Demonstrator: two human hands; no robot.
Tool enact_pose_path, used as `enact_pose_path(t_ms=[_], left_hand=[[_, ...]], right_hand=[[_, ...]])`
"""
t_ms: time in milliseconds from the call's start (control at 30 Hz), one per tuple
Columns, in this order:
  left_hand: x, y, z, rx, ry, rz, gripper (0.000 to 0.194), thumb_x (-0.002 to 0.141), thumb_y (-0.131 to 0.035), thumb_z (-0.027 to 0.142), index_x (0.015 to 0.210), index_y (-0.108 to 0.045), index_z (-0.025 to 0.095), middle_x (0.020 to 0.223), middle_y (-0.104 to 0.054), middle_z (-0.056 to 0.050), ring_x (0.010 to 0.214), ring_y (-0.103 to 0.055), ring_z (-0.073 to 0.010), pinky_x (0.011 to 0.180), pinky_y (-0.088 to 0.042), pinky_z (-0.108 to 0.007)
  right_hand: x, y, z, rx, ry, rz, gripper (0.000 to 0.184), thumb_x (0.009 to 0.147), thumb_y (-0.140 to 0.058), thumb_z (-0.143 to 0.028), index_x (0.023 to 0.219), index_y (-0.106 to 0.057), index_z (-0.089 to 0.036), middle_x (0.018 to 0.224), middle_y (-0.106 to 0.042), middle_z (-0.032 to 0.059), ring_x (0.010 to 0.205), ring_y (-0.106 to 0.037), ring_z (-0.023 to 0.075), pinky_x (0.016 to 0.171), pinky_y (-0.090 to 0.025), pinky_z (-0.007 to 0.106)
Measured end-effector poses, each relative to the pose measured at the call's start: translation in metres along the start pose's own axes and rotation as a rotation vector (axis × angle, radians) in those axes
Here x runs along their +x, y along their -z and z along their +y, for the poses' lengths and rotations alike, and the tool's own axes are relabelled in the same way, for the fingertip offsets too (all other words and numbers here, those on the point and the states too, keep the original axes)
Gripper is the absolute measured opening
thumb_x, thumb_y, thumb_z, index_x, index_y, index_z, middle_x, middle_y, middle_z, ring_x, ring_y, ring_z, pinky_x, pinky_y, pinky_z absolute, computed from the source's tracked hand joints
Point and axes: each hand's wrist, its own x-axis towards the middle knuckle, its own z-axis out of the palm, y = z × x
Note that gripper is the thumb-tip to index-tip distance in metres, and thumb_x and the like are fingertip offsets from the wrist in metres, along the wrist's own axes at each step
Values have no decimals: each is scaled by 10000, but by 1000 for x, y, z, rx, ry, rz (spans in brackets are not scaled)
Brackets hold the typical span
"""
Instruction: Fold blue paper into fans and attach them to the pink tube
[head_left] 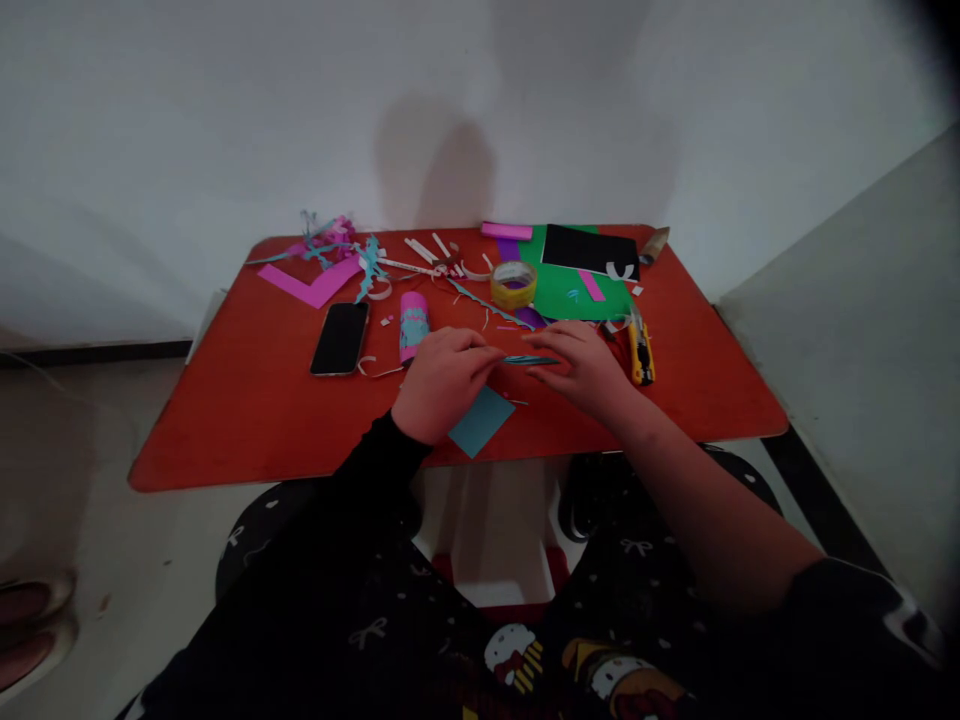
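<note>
White wall rises behind a red-orange table-top with rounded corners, and its middle and far half lie crowded with craft offcuts. Near the front edge, at the centre, the left hand and right hand face each other, with a thin teal paper strip lying across the gap. The fingers of each hand are pressed together, their tips meeting the strip's opposite ends in what looks like a light pinch, though the exact grip is too small to tell. Held this way, the strip seems kept clear of the scraps below.

Just below the hands, a blue paper square sits tilted at the front edge. A cardboard tube wrapped in pink and teal stands close beyond the left hand, the nearest thing in its way, with a black smartphone further left. Toward the far edge lie a roll of yellowish tape, a green sheet, and a black sheet. A yellow utility knife rests near the right edge, out of the right hand's path, while a pink L-shaped paper cutout lies toward the far left corner.
</note>
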Motion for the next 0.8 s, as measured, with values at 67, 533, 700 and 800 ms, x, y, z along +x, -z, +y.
enact_pose_path(t_ms=[67, 533, 700, 800], left_hand=[[0, -1, 3, 9, -9, -1, 196, 978, -606, 269, 1055, -782, 228, 944, -717, -60, 928, -640, -218, 852, -472, -371], [-1, -2, 5, -66, 25, -58, 234, 976, -629, 336, 1097, -782, 208, 947, -760, -68, 902, -665, -213, 833, -482, -352], [-2, -5, 8, -91, 62, -101, 223, 991, -603, 295, 1080, -783, 196, 1032, -796, -75, 1026, -713, -231, 906, -499, -365], [-2, -7, 10, -37, 66, -139, 215, 994, -598, 296, 1066, -784, 216, 1063, -803, -67, 1132, -705, -249, 932, -489, -386]], right_hand=[[2, 1, -4, -24, 50, -33, 279, 918, -718, -368, 1159, -746, -231, 1040, -749, 103, 993, -666, 264, 881, -512, 418], [3, 4, -8, -188, 110, -116, 241, 1000, -581, -333, 891, -764, -222, 877, -747, 66, 829, -614, 216, 793, -440, 379], [4, 2, -13, -258, 111, -167, 254, 996, -589, -386, 1048, -766, -211, 984, -750, 96, 911, -607, 239, 838, -423, 382], [4, -1, -15, -277, 133, -172, 244, 1004, -580, -346, 966, -779, -210, 920, -752, 86, 873, -606, 222, 828, -418, 371]])
